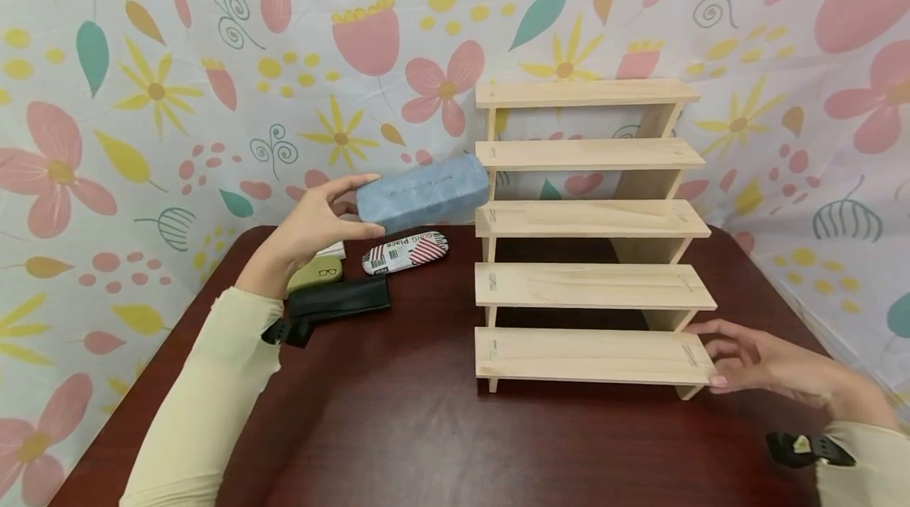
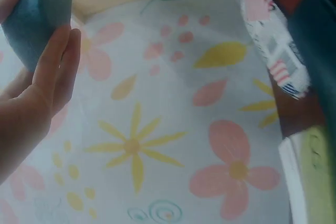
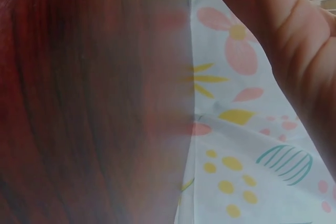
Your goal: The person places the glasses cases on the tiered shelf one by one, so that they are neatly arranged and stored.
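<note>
In the head view my left hand (image 1: 313, 219) grips a blue, box-shaped glasses case (image 1: 424, 193) by its left end, thumb below and fingers above. The case is raised over the table, with its right end by the left side of a stepped wooden rack (image 1: 593, 286); whether they touch cannot be told. In the left wrist view the case (image 2: 44, 14) lies between thumb and fingers. My right hand (image 1: 775, 361) holds the right end of the rack's lowest shelf, its thumb at the front corner. In the right wrist view only part of that hand (image 3: 294, 40) shows.
On the dark red table (image 1: 398, 428), left of the rack, lie a patterned glasses case (image 1: 405, 253), a green case (image 1: 313, 276) and a black case (image 1: 340, 299). A white item (image 1: 332, 249) is partly hidden behind my left hand. A flowered cloth (image 1: 298, 96) hangs behind.
</note>
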A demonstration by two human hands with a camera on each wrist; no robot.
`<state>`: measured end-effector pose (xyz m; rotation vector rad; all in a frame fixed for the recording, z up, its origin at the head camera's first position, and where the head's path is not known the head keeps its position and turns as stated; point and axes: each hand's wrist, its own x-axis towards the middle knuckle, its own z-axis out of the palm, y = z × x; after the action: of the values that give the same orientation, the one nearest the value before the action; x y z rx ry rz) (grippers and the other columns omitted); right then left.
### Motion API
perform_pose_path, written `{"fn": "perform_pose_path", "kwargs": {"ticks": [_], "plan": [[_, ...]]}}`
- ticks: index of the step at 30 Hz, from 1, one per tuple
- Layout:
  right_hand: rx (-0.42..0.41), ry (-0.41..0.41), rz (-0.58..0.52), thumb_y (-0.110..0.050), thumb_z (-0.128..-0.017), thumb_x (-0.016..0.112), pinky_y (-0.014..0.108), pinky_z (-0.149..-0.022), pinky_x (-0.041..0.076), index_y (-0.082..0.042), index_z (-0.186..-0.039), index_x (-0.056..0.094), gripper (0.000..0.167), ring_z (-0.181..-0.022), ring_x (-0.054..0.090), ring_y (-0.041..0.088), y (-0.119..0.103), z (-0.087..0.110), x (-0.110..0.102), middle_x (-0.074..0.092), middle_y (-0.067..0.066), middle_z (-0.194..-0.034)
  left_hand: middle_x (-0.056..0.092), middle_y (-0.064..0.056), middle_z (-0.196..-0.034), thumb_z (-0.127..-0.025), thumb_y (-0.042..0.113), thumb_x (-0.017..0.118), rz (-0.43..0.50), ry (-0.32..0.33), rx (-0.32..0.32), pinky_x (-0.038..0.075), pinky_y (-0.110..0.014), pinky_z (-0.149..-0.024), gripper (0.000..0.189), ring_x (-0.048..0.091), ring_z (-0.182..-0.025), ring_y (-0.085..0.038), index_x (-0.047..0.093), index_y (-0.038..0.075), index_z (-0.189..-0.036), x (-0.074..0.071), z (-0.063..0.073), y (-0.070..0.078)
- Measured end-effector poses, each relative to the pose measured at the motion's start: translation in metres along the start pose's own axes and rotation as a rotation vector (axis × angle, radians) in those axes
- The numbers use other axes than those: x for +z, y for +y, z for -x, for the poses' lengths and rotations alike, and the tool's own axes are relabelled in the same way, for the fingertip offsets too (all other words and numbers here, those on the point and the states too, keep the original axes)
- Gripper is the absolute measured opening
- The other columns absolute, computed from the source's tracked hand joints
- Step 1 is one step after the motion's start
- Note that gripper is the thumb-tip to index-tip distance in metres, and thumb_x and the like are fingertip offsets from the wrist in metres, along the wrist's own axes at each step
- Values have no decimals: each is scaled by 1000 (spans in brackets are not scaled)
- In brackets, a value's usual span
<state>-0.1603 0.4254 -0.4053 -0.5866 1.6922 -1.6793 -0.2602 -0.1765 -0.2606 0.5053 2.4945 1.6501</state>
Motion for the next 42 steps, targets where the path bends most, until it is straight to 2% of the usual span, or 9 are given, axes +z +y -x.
{"fn": "perform_pose_path", "kwargs": {"ticks": [9,14,18,21,25,29,32,40,42], "plan": [[-11,-25,-33,18,-92,41,40,-91,49,-15,-145,32,63,-112,60,28,4,1,-4,57,13,-125,56,-9,-122,-76,8,82,108,-36,31,50,-33,-80,73,59,-105,-24,51,25,-139,14,-37,32],[13,-18,-35,16,-93,41,38,-92,49,-18,-145,33,63,-112,60,25,3,2,-4,57,11,-125,59,-10,-119,-76,11,82,64,-44,46,50,-31,-67,72,60,-104,-21,51,25,-139,21,-57,48],[31,-6,-26,15,-94,41,37,-92,48,-20,-144,34,62,-113,59,24,4,4,-4,57,11,-125,62,-13,-116,-76,11,83,53,-72,54,51,-34,-77,73,62,-104,-22,50,25,-140,29,-70,60],[51,0,-25,14,-94,41,38,-93,48,-21,-144,34,61,-114,58,25,5,6,-3,57,11,-126,59,-9,-125,-75,11,83,53,-96,80,48,-37,-88,74,62,-106,-22,49,21,-141,34,-80,69],[65,-3,-26,13,-95,40,39,-94,48,-22,-144,33,61,-115,57,26,5,9,-4,56,11,-127,57,-6,-128,-76,9,82,54,-110,119,49,-36,-88,74,60,-109,-21,49,20,-141,39,-95,83],[59,-13,-26,14,-95,40,37,-94,47,-22,-144,32,61,-115,58,25,5,10,-5,56,11,-128,61,-12,-122,-76,5,81,71,-123,172,50,-34,-87,73,60,-108,-22,50,17,-140,42,-112,99],[40,-23,-31,15,-94,40,38,-94,48,-20,-145,32,62,-115,58,26,4,9,-5,56,11,-127,62,-10,-121,-74,8,83,20,-116,201,48,-31,-88,74,60,-107,-20,51,18,-140,43,-126,113],[6,-52,-55,16,-95,38,42,-93,48,-17,-146,31,61,-114,58,28,5,4,-5,56,12,-127,61,-8,-126,-72,6,84,52,-201,140,46,-27,-92,79,59,-109,-19,48,19,-141,49,-157,143],[8,-45,-55,16,-95,39,42,-93,48,-17,-146,30,61,-114,58,28,5,3,-4,56,12,-127,58,-3,-129,-72,10,84,-1,-210,141,43,-25,-93,80,57,-111,-17,47,22,-142,52,-162,148]]}}
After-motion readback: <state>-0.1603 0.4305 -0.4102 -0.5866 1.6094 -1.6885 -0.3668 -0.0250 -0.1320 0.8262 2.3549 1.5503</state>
